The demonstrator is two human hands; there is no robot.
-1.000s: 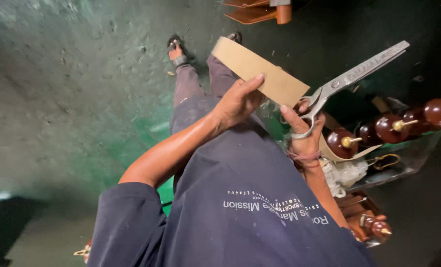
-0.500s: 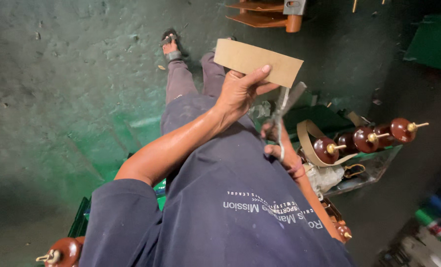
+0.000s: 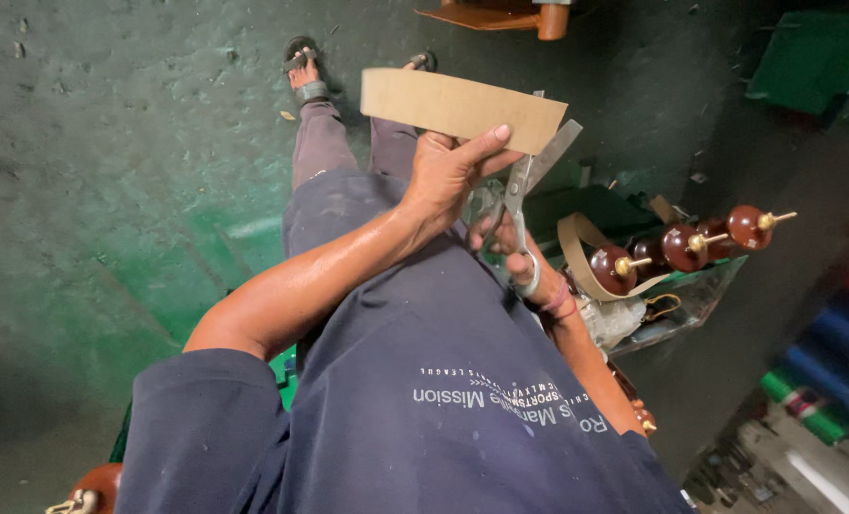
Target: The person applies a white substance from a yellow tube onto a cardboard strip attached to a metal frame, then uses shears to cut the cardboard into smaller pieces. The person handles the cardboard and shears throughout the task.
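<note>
My left hand (image 3: 448,176) grips a long tan cardboard strip (image 3: 453,105) by its lower edge and holds it up almost level in front of me. My right hand (image 3: 510,252) holds large metal scissors (image 3: 524,186) by the handles, just below and right of the left hand. The blades point up and reach the strip's right end, partly behind it. I am seated, with my legs and sandalled feet (image 3: 306,67) stretched out below on the green-stained concrete floor.
A row of glossy brown insulators with brass pins (image 3: 677,243) lies on a clear tray (image 3: 691,295) at my right, with a curled tan strip (image 3: 577,252) beside them. Another brown insulator (image 3: 87,485) is at bottom left. Coloured rolls (image 3: 824,362) lie far right, an orange wooden piece (image 3: 501,14) at top.
The strip has turned from slanted to nearly level. The scissors swung from pointing far right, away from the strip, to pointing up at the strip's right end.
</note>
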